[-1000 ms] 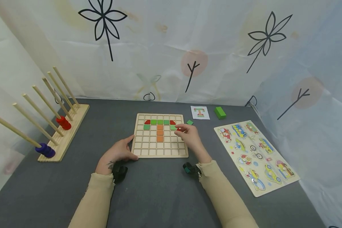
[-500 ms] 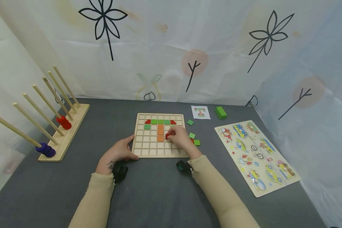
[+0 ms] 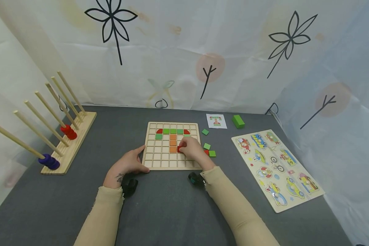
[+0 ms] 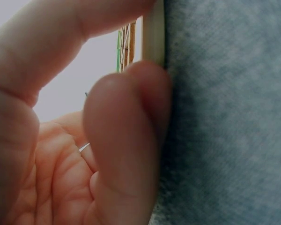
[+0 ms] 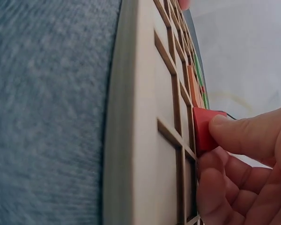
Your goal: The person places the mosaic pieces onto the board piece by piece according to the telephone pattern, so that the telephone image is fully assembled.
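A wooden grid board (image 3: 158, 159) lies flat on the dark table, with red, green and orange tiles in some of its squares. My left hand (image 3: 129, 163) rests at its near left corner, index finger against the left edge and thumb on the front edge. In the left wrist view, the thumb (image 4: 124, 136) meets the board's side. My right hand (image 3: 193, 150) pinches a red tile (image 5: 204, 129) between thumb and fingers, at a square just right of the lowest orange tile (image 3: 173, 149). The right hand hides part of the board's right side.
Loose green tiles (image 3: 212, 153) and a partly hidden red tile (image 3: 206, 152) lie right of the board. Behind are a pattern card (image 3: 216, 121) and a green block (image 3: 238, 121). A vehicle puzzle (image 3: 276, 171) lies right; a peg stand (image 3: 77, 145) with rings stands left.
My right hand has moved left and toward me from the board's right side, carrying the red tile to the square beside the orange column. The left hand has stayed in place.
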The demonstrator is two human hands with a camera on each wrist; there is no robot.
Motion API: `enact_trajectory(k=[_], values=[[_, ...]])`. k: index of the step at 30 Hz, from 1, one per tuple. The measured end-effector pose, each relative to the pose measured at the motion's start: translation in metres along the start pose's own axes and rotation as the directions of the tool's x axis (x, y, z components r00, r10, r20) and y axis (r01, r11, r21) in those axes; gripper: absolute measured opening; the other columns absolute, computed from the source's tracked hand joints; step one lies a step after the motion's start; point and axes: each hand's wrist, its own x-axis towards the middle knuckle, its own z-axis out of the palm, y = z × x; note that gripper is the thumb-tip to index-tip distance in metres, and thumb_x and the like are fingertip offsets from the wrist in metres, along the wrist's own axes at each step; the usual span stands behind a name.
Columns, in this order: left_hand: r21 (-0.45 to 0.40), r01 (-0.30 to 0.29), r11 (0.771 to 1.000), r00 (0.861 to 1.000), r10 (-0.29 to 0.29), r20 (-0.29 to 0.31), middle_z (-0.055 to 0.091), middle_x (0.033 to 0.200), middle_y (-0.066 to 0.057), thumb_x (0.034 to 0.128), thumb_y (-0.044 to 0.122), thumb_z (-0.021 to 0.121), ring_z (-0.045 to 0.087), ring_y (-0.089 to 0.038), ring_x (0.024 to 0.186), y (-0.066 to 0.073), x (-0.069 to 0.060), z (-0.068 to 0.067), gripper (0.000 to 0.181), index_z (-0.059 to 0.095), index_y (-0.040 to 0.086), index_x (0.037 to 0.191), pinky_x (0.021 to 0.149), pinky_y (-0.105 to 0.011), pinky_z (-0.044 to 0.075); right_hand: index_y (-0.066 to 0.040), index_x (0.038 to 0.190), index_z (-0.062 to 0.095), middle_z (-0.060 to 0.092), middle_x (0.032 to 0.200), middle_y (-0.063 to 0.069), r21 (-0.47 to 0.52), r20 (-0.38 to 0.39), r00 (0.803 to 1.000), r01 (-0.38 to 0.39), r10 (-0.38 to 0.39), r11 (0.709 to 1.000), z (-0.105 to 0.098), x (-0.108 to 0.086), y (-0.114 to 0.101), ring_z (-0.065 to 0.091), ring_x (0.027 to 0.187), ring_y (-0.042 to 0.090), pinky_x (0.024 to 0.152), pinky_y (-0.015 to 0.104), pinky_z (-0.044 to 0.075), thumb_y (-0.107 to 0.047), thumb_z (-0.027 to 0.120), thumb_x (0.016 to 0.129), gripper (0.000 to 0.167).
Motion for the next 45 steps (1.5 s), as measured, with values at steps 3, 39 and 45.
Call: enact_trajectory(k=[3,39,45], values=[[0.001,0.005,1.000,1.000,-0.005,-0.001,0.047,0.053,-0.001,0.0649,0.008,0.080,0.040,-0.013,0.044,0.000,0.000,0.000,0.106,0.016,0.008,0.149,0.046,-0.030,0.038,-0.009,0.090,0.066,0.062,0.091,0.004,-0.035,-0.008,1.000,-0.011,0.010,0.999,0.001,0.001,-0.002,0.055,0.078,0.018,0.070,0.032,0.045,-0.014,0.062,0.087,0.006],[0.043,0.022,0.999,1.000,-0.023,0.004,0.051,0.057,-0.003,0.0659,0.011,0.081,0.044,-0.014,0.047,0.001,0.001,0.000,0.106,0.016,0.009,0.149,0.049,-0.030,0.040,0.006,0.116,0.057,0.058,0.091,0.021,0.318,-0.115,0.970,0.241,-0.215,0.917,-0.054,-0.036,0.075,0.046,0.063,0.014,0.054,0.024,0.037,-0.002,0.073,0.075,0.045],[0.044,0.017,0.999,1.000,-0.016,-0.003,0.050,0.057,-0.003,0.0657,0.011,0.081,0.045,-0.014,0.047,0.001,0.000,0.000,0.105,0.017,0.008,0.149,0.049,-0.030,0.040,-0.005,0.109,0.066,0.060,0.090,0.010,0.040,-0.064,0.978,0.200,-0.197,0.979,-0.055,-0.037,0.085,0.046,0.072,0.017,0.065,0.030,0.038,-0.008,0.074,0.075,0.035]])
